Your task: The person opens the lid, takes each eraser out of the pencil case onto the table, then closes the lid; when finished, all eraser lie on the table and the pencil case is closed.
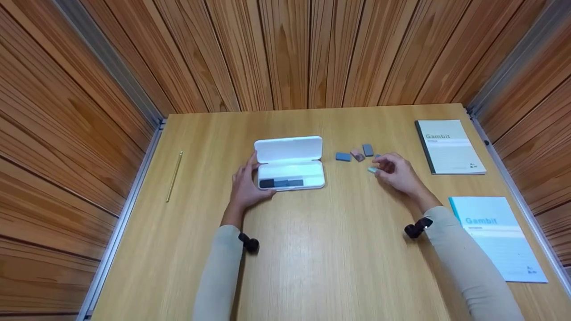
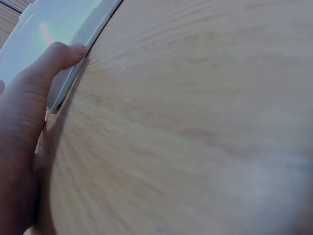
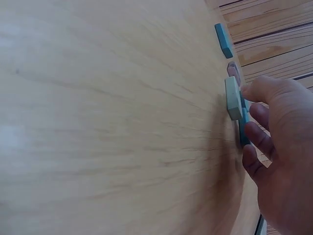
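Note:
An open white pencil case (image 1: 289,151) lies on the table with its lid tipped back. Inside, along the front, sit a black block (image 1: 266,183) and two blue-grey blocks (image 1: 288,183). My left hand (image 1: 247,186) grips the case's left end, the thumb (image 2: 66,55) on its front edge. To the right, my right hand (image 1: 398,174) pinches a pale green eraser (image 3: 233,98) at fingers and thumb. Around it lie a blue eraser (image 1: 343,157), a pinkish eraser (image 1: 357,155) and a grey-blue eraser (image 1: 367,150); another blue one is partly hidden behind the fingers.
A thin gold pencil-like stick (image 1: 174,176) lies at the left of the table. On the right are a dark-spined notebook (image 1: 453,151) and a blue-spined notebook (image 1: 499,236), the latter partly under my right sleeve. Wooden walls enclose the table's back and sides.

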The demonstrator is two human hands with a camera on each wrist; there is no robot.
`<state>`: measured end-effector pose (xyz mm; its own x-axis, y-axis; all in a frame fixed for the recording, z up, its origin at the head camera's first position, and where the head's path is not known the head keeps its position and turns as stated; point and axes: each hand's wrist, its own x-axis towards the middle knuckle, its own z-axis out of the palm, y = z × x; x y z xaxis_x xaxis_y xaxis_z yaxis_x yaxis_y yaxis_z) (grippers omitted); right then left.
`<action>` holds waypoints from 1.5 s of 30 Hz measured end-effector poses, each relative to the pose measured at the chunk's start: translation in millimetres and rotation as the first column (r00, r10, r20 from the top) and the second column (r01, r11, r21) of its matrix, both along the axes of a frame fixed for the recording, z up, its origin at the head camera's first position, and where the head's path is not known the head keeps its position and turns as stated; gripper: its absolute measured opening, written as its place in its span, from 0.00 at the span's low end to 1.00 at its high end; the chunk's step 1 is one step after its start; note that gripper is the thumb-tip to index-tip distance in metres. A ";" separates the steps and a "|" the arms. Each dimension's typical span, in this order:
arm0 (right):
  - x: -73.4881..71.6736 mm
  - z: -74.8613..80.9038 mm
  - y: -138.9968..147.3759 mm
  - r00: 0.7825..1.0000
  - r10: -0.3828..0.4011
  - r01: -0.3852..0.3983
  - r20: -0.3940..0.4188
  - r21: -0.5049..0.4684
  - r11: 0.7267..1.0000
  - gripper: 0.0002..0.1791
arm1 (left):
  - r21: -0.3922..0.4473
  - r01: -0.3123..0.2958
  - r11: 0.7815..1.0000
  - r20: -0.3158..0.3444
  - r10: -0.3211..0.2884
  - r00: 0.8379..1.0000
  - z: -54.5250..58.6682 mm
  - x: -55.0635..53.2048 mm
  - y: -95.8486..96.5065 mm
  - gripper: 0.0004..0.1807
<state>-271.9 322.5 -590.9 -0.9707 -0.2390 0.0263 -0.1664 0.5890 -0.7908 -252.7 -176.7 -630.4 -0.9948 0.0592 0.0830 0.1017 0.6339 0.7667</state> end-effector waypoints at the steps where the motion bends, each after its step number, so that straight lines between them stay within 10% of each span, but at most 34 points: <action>1: 0.1 1.3 -0.4 1.000 0.000 0.000 0.007 -0.002 1.000 0.19 | -0.002 -0.002 1.000 0.001 0.002 1.000 -0.2 0.0 0.0 0.75; 45: 4.3 28.8 -123.2 0.959 0.280 -0.281 0.037 0.035 0.959 0.17 | -0.007 0.006 1.000 -0.004 -0.006 1.000 -1.7 -1.1 -0.1 0.76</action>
<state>-267.6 199.3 -562.1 -0.8649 -0.5017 -0.0179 -0.3047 0.5530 -0.7755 -253.7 -176.8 -632.1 -0.9940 0.0662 0.0870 0.1092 0.6385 0.7618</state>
